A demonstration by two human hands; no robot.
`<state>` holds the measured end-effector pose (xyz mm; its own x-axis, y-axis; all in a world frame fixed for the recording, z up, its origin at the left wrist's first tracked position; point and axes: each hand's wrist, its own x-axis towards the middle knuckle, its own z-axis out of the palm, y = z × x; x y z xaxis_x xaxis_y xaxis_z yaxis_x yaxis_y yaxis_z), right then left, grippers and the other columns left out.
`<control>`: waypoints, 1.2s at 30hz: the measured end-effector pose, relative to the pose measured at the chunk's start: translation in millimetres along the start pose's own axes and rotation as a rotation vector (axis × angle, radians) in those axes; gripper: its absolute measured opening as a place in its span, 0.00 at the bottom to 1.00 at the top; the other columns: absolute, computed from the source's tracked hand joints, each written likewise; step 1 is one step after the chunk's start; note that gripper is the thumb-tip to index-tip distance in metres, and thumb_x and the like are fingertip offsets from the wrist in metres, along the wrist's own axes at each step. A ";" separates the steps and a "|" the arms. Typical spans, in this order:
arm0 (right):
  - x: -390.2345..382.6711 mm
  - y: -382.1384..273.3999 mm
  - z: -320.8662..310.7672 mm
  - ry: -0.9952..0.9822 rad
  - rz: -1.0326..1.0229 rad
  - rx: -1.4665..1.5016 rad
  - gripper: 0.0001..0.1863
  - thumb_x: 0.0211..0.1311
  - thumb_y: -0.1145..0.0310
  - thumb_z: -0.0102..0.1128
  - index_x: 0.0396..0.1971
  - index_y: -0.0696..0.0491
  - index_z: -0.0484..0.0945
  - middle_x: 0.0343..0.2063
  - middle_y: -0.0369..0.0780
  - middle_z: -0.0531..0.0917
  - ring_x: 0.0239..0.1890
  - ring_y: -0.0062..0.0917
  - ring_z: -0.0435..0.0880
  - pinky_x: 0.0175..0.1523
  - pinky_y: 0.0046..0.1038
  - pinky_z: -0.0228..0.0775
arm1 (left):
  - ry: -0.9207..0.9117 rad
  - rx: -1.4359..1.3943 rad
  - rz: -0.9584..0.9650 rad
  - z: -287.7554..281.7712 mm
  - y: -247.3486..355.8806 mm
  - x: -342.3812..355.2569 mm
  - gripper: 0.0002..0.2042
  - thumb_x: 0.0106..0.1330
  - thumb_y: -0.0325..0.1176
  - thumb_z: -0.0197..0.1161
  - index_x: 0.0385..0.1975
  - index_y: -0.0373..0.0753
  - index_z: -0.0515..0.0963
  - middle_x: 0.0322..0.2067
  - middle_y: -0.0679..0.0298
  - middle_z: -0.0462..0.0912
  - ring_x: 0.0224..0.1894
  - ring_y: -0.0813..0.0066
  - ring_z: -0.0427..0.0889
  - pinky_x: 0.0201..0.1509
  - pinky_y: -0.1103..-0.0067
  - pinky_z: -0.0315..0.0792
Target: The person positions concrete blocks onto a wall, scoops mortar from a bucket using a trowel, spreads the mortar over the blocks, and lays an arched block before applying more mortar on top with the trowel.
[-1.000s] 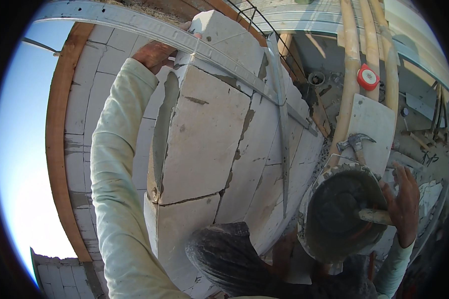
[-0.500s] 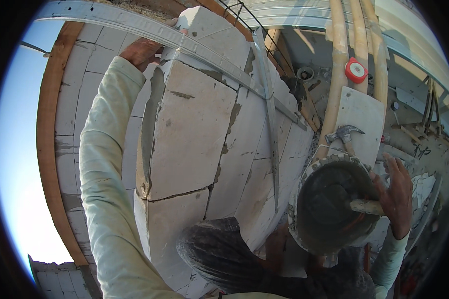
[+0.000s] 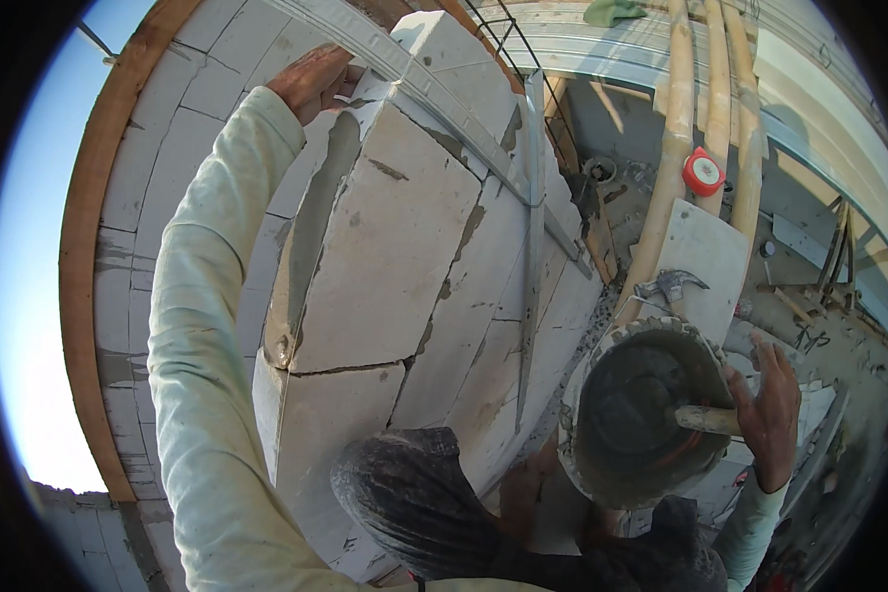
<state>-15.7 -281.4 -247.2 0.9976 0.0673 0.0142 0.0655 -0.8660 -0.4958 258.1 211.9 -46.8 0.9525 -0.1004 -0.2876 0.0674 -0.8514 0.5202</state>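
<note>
My left hand (image 3: 316, 79) is stretched out to the top edge of the pale block wall (image 3: 395, 247). Its bent fingers close at the edge of a long metal profile (image 3: 444, 109), partly out of sight. Grey mortar (image 3: 328, 197) coats the end face of the nearest block. On the right, my right hand (image 3: 772, 409) is held at a bucket (image 3: 572, 434) of wet mortar (image 3: 641, 395), fingers stretched out. Against its palm side lies the wooden handle (image 3: 705, 420) of a tool whose head is hidden in the mortar.
A second metal profile (image 3: 531, 296) crosses the first against the wall. Behind the bucket, a claw hammer (image 3: 673, 284) lies on a pale board (image 3: 705, 242). A red tape measure (image 3: 703, 172) rests on wooden poles (image 3: 679, 89). Rubble (image 3: 819, 395) covers the floor at right.
The view has shifted and turned slightly. My left hand sits a little farther from the block's corner along the profile. My right hand stays beside the bucket and handle, fingers stretched.
</note>
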 end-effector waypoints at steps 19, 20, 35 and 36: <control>-31.7 -4.9 -26.3 -0.232 -0.192 -0.169 0.37 0.45 0.58 0.69 0.55 0.60 0.67 0.35 0.46 0.75 0.38 0.43 0.75 0.46 0.39 0.63 | 0.551 -0.029 0.175 -10.0 44.0 -99.2 0.33 0.64 0.61 0.49 0.60 0.39 0.67 0.49 0.49 0.77 0.53 0.62 0.77 0.56 0.68 0.71; -31.9 -3.3 -25.9 -0.231 -0.190 -0.169 0.37 0.45 0.58 0.69 0.55 0.60 0.67 0.35 0.46 0.75 0.38 0.43 0.75 0.46 0.39 0.63 | 0.609 -0.021 0.254 -10.6 49.2 -107.9 0.33 0.63 0.61 0.49 0.59 0.40 0.68 0.49 0.50 0.77 0.53 0.62 0.77 0.57 0.68 0.71; -46.3 -60.0 -32.6 -0.388 -0.413 -0.464 0.29 0.43 0.63 0.67 0.48 0.59 0.72 0.25 0.40 0.73 0.27 0.31 0.76 0.33 0.34 0.65 | 1.024 0.443 0.219 34.9 54.1 -316.8 0.38 0.57 0.62 0.57 0.58 0.37 0.69 0.48 0.49 0.78 0.51 0.58 0.79 0.52 0.63 0.75; -47.5 -61.8 -27.0 -0.354 -0.486 -0.522 0.24 0.47 0.62 0.62 0.43 0.60 0.74 0.24 0.39 0.74 0.24 0.31 0.77 0.31 0.33 0.65 | 1.038 0.405 0.162 44.5 49.9 -325.4 0.39 0.55 0.63 0.58 0.58 0.36 0.69 0.48 0.49 0.78 0.51 0.58 0.80 0.52 0.63 0.75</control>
<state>-66.5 -244.5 -193.8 0.7947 0.5746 -0.1956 0.5803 -0.8137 -0.0327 -61.7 179.2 36.9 0.7402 0.0917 0.6661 -0.0007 -0.9905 0.1372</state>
